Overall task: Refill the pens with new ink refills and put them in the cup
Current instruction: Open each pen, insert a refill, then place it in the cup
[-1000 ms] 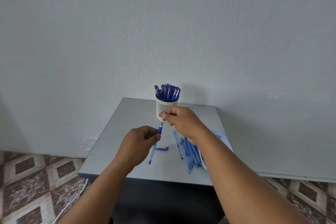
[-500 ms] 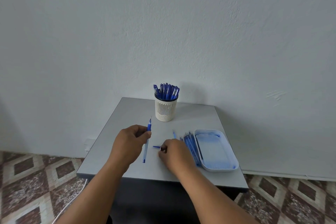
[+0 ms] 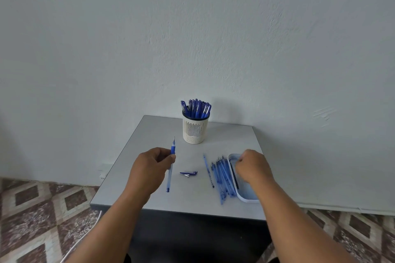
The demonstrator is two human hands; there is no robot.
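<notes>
Gripping a pen, left hand; right hand perhaps pinching over tray.

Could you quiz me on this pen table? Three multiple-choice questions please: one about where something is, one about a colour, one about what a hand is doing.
1. Where is the cup?
A. at the table's far edge by the wall
B. on the floor
C. inside the tray

2. What colour are the pens in the cup?
A. red
B. blue
C. green

3. What is the left hand doing?
A. lying flat on the table
B. gripping a pen
C. lifting the cup

Answers: 1 A, the cup stands at the table's back, near the wall. 2 B, their caps are blue. 3 B, the fingers curl round the pen, tip pointing up.
</notes>
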